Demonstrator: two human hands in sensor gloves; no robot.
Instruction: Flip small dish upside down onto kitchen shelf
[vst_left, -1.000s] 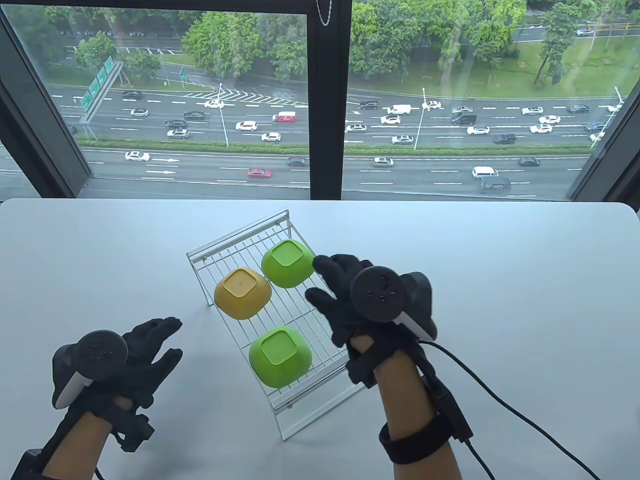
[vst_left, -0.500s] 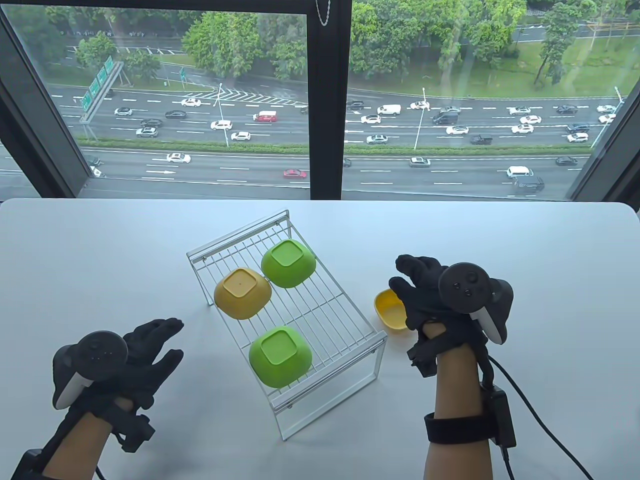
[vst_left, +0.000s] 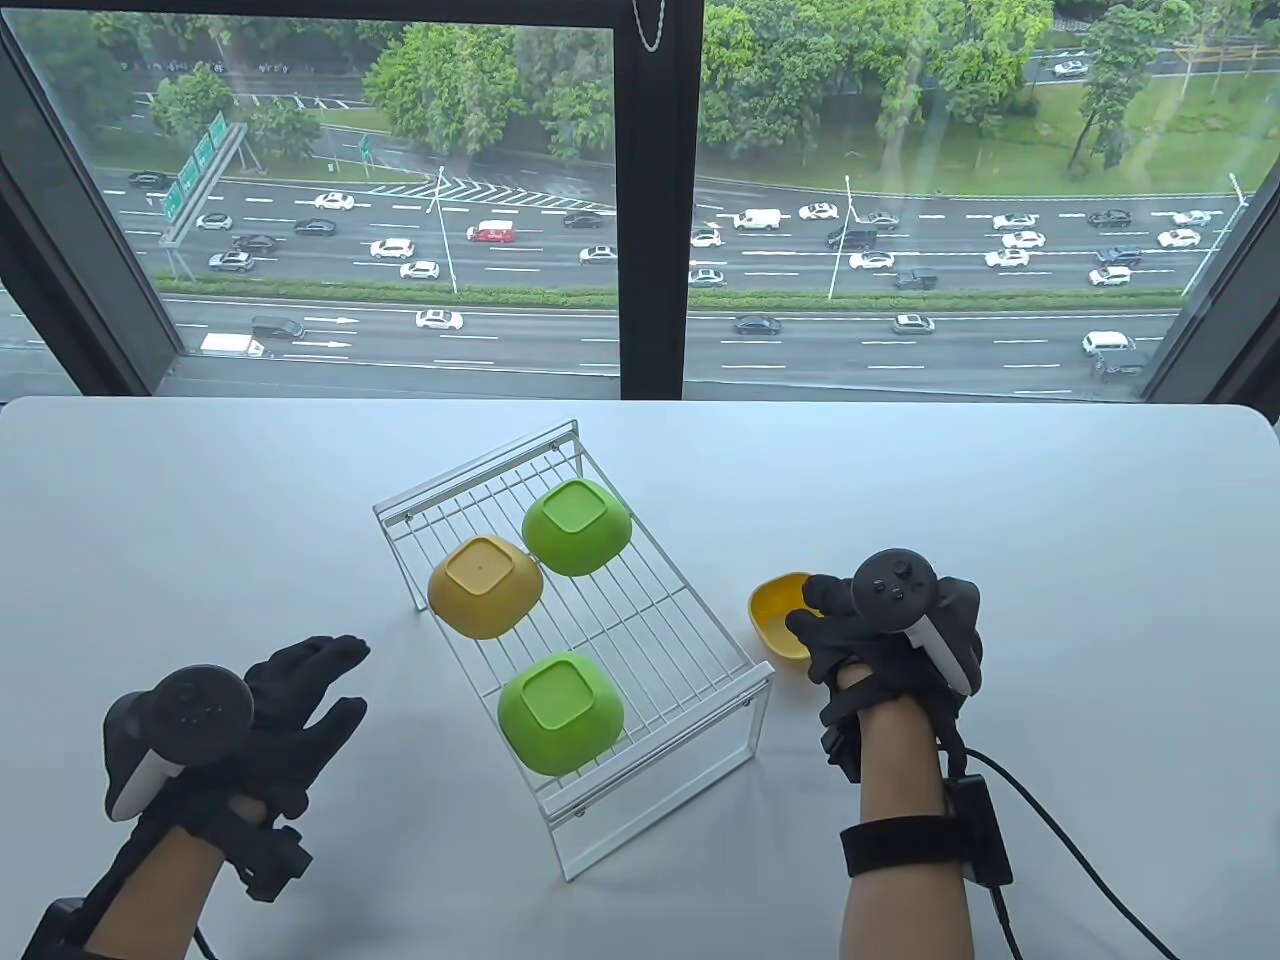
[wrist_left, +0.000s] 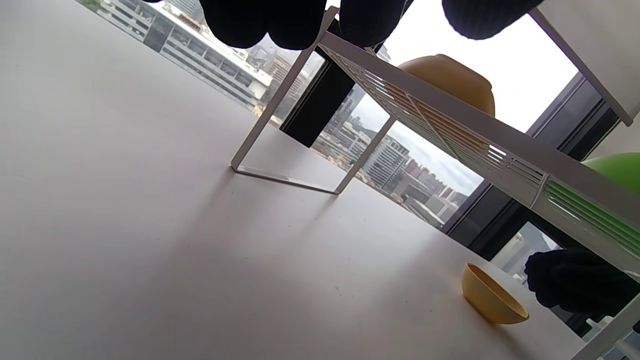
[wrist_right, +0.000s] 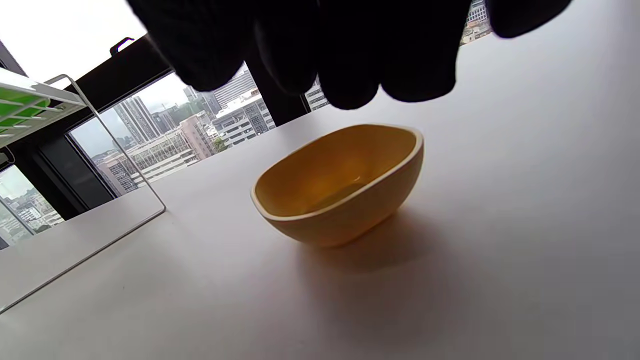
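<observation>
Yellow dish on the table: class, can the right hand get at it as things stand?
Probably yes. The right hand hovers just above the upright yellow dish, with nothing between; the shelf stands off to the side.

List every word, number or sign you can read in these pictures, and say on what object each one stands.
None can be read.
Green road signs outside the window: lettering too small.
Dishes, shelf, gloves: no text visible.
Tracker on the right hand: only unlabelled buttons.

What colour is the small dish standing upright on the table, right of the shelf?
Yellow small dish; the right wrist view shows it best.
</observation>
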